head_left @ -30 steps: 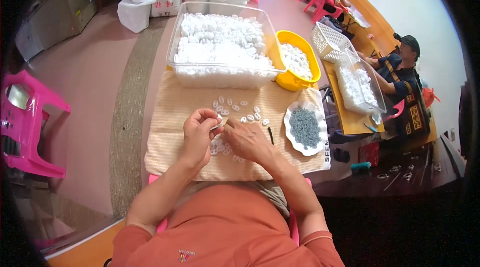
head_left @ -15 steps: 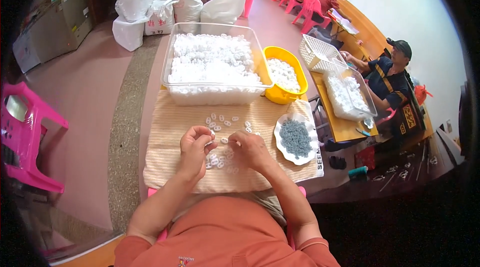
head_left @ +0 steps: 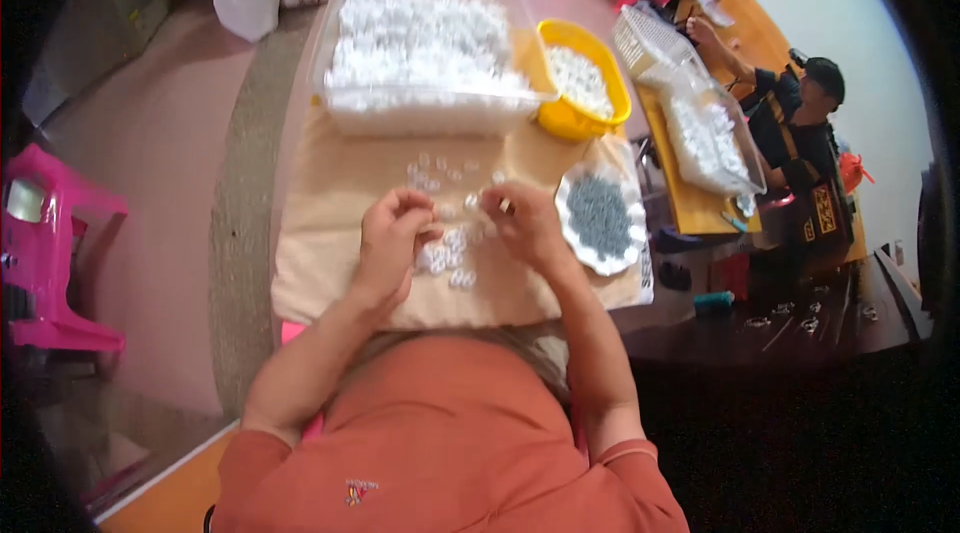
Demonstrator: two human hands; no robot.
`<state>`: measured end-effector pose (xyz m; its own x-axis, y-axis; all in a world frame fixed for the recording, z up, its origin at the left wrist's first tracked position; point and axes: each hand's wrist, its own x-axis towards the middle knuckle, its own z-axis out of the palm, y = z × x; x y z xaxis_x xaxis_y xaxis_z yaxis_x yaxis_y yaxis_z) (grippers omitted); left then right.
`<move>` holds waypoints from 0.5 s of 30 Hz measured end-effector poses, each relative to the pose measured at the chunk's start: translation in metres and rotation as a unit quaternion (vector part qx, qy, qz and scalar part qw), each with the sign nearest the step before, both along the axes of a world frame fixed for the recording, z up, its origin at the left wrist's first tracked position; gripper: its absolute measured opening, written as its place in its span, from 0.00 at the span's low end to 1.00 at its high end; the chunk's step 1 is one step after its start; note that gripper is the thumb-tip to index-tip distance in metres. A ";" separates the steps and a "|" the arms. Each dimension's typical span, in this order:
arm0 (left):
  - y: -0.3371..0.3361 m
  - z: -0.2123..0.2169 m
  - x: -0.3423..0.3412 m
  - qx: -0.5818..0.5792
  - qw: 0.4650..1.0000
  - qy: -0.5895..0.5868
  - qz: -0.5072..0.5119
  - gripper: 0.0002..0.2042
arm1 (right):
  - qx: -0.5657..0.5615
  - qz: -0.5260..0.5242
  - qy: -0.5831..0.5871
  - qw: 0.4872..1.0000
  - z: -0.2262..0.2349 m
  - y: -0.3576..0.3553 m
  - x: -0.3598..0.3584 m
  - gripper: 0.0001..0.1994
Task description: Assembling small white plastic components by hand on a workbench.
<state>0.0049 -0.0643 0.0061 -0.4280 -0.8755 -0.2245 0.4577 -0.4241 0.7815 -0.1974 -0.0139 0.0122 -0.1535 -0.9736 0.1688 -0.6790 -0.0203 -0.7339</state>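
Both my hands are over a cloth-covered table [head_left: 330, 273], among small white oval plastic pieces with two holes. My left hand [head_left: 392, 241] is curled with thumb and fingers bent toward each other; blur hides what is between the tips. Fingers pinched, my right hand [head_left: 530, 221] hovers to its right, and a white piece [head_left: 472, 201] shows right at its fingertips. Whether that piece is gripped I cannot make out. A loose cluster of white pieces [head_left: 450, 251] lies between my wrists. Several more pieces [head_left: 425, 173] are scattered beyond my fingers.
A clear bin [head_left: 430, 111] heaped with white pieces stands at the far side, beside a yellow tub [head_left: 575, 121]. Right of my hand sits a scalloped white plate [head_left: 605, 261] of small grey parts [head_left: 598, 213]. A co-worker [head_left: 800, 118] sits farther right; a pink stool [head_left: 60, 243] stands left.
The view has tilted, so the table sits higher in the picture. My right hand has drawn a little away from my left, and the white piece at my left fingertips no longer shows clearly.
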 end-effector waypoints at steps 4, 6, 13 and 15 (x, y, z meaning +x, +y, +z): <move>-0.004 0.004 0.000 0.010 1.000 0.005 -0.008 0.06 | -0.066 -0.018 0.053 0.996 0.006 -0.007 -0.003 0.04; -0.004 0.003 0.000 0.004 1.000 0.018 -0.016 0.06 | -0.046 -0.035 0.021 0.998 0.006 -0.009 -0.004 0.05; 0.003 0.002 0.003 0.000 1.000 0.019 -0.020 0.05 | -0.034 -0.016 0.087 0.996 0.007 -0.005 -0.004 0.07; 0.004 0.004 0.004 0.002 1.000 0.015 -0.018 0.05 | -0.088 0.042 0.135 0.986 0.006 -0.006 -0.006 0.06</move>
